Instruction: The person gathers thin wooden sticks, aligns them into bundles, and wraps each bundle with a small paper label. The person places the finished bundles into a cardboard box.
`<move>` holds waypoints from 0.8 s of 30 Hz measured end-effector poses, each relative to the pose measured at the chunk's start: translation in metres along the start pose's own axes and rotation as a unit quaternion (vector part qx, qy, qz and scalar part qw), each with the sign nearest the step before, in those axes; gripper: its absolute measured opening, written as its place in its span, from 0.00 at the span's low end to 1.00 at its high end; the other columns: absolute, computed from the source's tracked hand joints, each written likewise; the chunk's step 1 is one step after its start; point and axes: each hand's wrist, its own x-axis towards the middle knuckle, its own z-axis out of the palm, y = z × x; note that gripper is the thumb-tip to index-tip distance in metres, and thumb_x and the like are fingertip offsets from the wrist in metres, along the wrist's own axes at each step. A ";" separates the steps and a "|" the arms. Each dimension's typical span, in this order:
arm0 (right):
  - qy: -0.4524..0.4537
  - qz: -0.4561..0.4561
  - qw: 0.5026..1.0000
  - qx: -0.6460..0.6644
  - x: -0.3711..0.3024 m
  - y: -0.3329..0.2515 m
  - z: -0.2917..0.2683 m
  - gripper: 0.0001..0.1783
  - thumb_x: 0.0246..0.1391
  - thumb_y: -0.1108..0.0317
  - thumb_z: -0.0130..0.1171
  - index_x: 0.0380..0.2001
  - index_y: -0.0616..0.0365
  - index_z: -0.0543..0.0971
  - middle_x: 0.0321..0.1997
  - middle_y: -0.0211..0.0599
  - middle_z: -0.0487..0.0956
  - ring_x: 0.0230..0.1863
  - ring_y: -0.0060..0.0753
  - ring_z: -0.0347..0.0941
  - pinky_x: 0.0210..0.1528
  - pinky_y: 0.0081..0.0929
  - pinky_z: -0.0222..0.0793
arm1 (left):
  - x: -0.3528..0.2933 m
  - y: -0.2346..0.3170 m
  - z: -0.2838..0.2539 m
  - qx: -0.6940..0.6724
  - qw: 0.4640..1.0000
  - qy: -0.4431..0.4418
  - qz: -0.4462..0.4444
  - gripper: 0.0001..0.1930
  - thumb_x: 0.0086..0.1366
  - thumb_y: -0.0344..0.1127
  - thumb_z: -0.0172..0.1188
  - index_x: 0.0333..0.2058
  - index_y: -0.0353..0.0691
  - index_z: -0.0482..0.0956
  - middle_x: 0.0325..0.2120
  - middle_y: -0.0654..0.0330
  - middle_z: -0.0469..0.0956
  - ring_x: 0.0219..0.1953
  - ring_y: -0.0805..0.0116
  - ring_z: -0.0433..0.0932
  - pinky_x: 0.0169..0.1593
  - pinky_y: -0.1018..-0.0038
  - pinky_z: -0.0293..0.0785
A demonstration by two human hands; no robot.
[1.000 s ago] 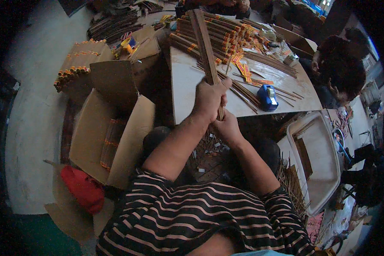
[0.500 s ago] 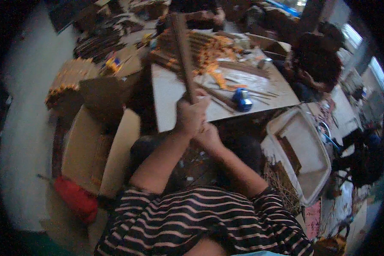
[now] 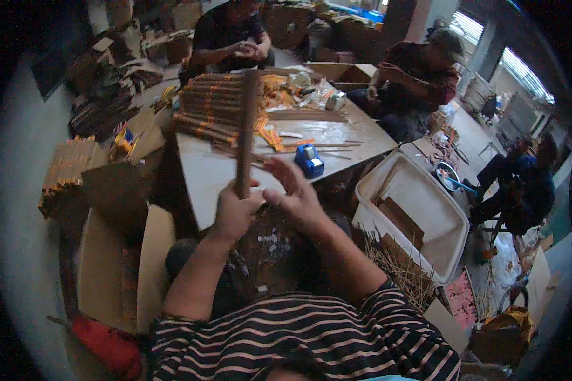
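My left hand [image 3: 234,213] is wrapped round the lower end of a long brown bundle of sticks [image 3: 247,127], which stands nearly upright above the near side of the table. Just right of it, my right hand [image 3: 297,198] is open, its fingers and thumb spread and nothing seen in them. Beyond both hands, many similar brown bundles with orange bands [image 3: 213,105] lie stacked on the white table [image 3: 200,166]. A small blue device [image 3: 309,160] sits close past my right fingertips, near orange strips [image 3: 272,138] and loose thin sticks [image 3: 337,150].
An open cardboard box [image 3: 154,260] stands at my left, with a red cloth-like item [image 3: 108,346] below it. On the right are a white plastic tub [image 3: 448,228] and loose sticks [image 3: 397,263]. Two people sit beyond the table; another sits far right.
My right hand has come away from the bundle and opened. The left hand still grips it, now more upright. The view has shifted, bringing the people beyond the table further into sight.
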 end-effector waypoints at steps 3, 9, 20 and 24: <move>0.035 0.088 0.994 0.048 0.010 -0.035 0.008 0.32 0.40 0.69 0.65 0.49 0.63 0.62 0.46 0.39 0.71 0.50 0.31 0.66 0.54 0.29 0.59 | -0.011 0.012 0.015 0.008 0.989 -0.143 0.026 0.14 0.52 0.32 0.55 0.36 0.29 0.70 0.25 0.55 0.75 0.29 0.65 0.75 0.36 0.72 0.71; 0.138 0.154 0.952 0.227 -0.001 -0.038 0.019 0.12 0.51 0.61 0.50 0.19 0.54 0.64 0.14 0.28 0.64 0.14 0.25 0.61 0.17 0.24 0.60 | -0.015 -0.012 0.024 0.267 0.920 -0.220 0.184 0.15 0.54 0.38 0.52 0.39 0.37 0.70 0.33 0.47 0.75 0.38 0.51 0.74 0.40 0.63 0.70; 0.219 0.039 0.930 0.292 0.002 -0.020 0.011 0.13 0.50 0.68 0.50 0.14 0.54 0.64 0.09 0.28 0.60 0.08 0.22 0.57 0.11 0.22 0.54 | -0.032 -0.015 0.037 0.363 0.897 0.021 0.252 0.17 0.50 0.33 0.55 0.40 0.36 0.65 0.29 0.44 0.73 0.38 0.51 0.73 0.42 0.60 0.69; 0.231 0.050 0.928 0.288 -0.001 -0.019 0.013 0.12 0.49 0.71 0.51 0.15 0.55 0.64 0.09 0.28 0.61 0.09 0.22 0.58 0.12 0.22 0.56 | -0.022 -0.029 0.036 0.339 0.915 -0.024 0.218 0.14 0.51 0.34 0.54 0.37 0.36 0.67 0.26 0.44 0.73 0.31 0.48 0.75 0.33 0.60 0.72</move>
